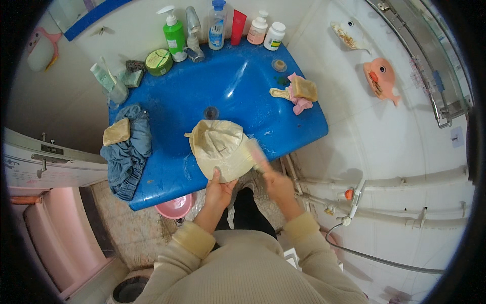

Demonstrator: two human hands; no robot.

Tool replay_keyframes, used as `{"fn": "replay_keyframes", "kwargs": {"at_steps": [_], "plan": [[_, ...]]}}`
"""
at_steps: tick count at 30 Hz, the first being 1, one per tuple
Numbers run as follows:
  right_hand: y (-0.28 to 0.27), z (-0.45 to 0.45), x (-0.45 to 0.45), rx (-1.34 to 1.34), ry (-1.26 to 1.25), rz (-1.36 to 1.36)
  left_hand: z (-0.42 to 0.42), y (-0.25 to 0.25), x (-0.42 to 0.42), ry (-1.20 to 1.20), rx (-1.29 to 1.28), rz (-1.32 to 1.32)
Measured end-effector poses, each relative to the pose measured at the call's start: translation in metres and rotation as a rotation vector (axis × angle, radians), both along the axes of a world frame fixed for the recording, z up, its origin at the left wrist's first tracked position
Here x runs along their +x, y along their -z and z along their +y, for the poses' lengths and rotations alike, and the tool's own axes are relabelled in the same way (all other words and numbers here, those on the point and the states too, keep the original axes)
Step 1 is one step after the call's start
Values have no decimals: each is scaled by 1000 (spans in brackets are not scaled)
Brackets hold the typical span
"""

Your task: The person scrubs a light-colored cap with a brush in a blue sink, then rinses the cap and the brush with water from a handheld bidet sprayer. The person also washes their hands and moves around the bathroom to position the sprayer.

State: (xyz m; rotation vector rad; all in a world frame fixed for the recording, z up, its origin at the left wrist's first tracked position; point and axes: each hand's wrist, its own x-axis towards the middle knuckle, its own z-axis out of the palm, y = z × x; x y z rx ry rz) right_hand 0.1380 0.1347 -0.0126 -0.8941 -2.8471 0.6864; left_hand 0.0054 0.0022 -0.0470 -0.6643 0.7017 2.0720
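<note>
A cream baseball cap (218,148) lies over the front edge of a blue washbasin (171,95), its brim towards me. My left hand (221,190) grips the brim, thumb on top and fingers beneath. My right hand (276,186) holds a brush (258,154) against the right side of the cap; the brush is blurred and its bristles are hard to make out. White suds lie on the basin beside the cap. The basin's drain (211,113) shows just beyond the crown.
Wet denim (131,159) with a soap bar (116,132) lies on the left rim. Another soap bar (304,89) rests on pink cloth (300,104) at right. Bottles, including a green pump bottle (175,40), line the back around the faucet (194,38). Below stands a pink basin (174,207).
</note>
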Motion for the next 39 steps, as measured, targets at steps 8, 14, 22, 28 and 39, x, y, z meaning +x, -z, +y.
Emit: {"fn": "replay_keyframes", "kwargs": {"at_steps": [8, 14, 22, 28, 39], "plan": [[2, 7, -5, -31, 143, 158, -2, 0, 2, -9, 64, -3], [3, -26, -4, -18, -133, -61, -12, 9, 1, 21, 17, 53], [-9, 33, -48, 118, -143, -91, -20, -4, -5, 148, -58, 152], [-17, 15, -18, 77, -277, -108, -25, 4, 5, 168, -87, 164], [-20, -27, -2, -87, -93, -107, -26, 6, 8, 109, -48, 133]]}}
